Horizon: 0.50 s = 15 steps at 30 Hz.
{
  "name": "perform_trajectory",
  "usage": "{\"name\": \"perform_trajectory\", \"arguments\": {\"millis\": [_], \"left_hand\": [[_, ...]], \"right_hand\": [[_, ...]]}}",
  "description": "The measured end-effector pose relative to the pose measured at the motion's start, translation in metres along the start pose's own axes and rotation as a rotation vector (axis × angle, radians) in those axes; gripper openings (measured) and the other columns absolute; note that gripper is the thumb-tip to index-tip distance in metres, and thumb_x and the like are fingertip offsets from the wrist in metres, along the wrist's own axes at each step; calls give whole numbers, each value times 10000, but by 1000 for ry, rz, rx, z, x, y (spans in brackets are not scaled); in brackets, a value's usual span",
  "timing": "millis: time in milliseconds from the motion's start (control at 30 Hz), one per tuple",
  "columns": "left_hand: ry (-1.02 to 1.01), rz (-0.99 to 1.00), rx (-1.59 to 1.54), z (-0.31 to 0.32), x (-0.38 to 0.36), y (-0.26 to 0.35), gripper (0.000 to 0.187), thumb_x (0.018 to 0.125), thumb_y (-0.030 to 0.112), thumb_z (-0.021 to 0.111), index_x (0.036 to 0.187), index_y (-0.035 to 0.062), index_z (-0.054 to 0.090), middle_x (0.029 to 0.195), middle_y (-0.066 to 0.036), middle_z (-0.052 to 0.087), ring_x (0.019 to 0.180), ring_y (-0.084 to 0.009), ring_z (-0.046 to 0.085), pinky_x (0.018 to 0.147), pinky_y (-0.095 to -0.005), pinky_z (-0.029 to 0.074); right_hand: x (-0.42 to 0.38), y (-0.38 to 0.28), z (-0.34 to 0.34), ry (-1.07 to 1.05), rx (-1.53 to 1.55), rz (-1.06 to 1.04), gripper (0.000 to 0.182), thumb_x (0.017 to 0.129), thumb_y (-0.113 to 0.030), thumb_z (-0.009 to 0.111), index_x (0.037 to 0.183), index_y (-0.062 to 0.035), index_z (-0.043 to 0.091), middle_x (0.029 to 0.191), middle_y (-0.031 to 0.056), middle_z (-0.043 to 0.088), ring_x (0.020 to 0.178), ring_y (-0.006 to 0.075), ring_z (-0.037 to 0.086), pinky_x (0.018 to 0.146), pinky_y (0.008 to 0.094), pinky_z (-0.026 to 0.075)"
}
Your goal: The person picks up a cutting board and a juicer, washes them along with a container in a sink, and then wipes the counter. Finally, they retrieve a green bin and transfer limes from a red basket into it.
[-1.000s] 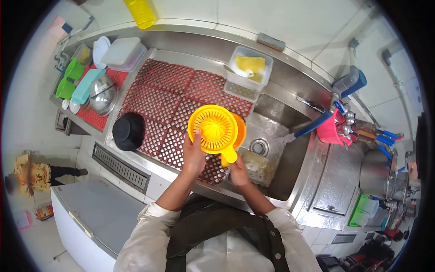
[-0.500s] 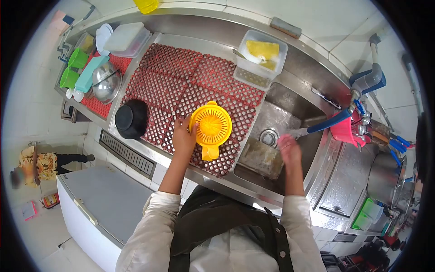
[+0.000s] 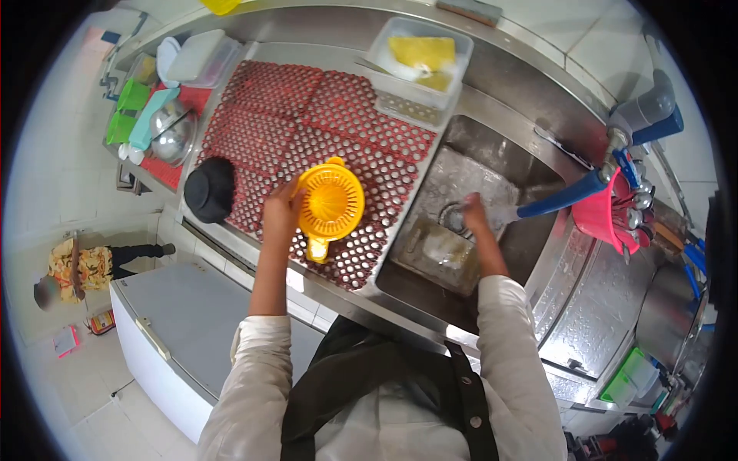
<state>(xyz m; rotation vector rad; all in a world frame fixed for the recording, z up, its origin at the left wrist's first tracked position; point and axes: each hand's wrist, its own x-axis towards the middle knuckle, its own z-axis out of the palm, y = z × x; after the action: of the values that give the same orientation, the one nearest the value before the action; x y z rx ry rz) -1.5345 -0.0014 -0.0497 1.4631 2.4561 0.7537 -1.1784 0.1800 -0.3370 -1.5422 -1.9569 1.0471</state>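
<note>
On the red perforated mat (image 3: pixel 265 115) lies a yellow juicer (image 3: pixel 332 201), its ribbed cone facing up and its handle toward me. My left hand (image 3: pixel 284 203) grips the juicer's left rim, thumb and fingers at the edge. Over the sink (image 3: pixel 492 165), my right hand (image 3: pixel 475 213) is beside the water running from the blue-sleeved tap (image 3: pixel 561 194); its fingers look bunched, and whatever they hold, if anything, is too small to name. Beneath that hand, a wet transparent container (image 3: pixel 446 253) sits in the sink near the drain.
A black bowl (image 3: pixel 209 190) stands at the mat's left edge. Behind the sink is a clear tub (image 3: pixel 423 65) with yellow sponges. A pink basket (image 3: pixel 596 219) of utensils stands right of the tap. Metal bowls (image 3: pixel 173 134) are far left; a person (image 3: pixel 84 269) is beyond.
The view has shifted, so the counter items appear further left. My right hand has come out of its blur and sits nearer the drain. My left hand stays at the juicer.
</note>
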Motion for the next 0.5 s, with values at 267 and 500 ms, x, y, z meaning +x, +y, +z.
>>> {"name": "perform_trajectory", "arguments": {"millis": [267,500], "left_hand": [[291,123,-31,-26,-26,82,279,759,14,539,1037,-10,540,954,-151,497,889,-254,491,786,-318,391],[270,251,-86,-24,-44,141,185,728,-45,525,905,-21,570,943,-150,497,915,-249,478,819,-331,367]], "right_hand": [[-33,-6,31,-706,-328,203,424,563,-340,702,894,-91,610,1016,140,561,970,274,528,791,363,435],[-14,23,8,-850,-17,243,237,610,-213,713,727,-58,576,644,35,556,626,155,526,590,302,424]]}}
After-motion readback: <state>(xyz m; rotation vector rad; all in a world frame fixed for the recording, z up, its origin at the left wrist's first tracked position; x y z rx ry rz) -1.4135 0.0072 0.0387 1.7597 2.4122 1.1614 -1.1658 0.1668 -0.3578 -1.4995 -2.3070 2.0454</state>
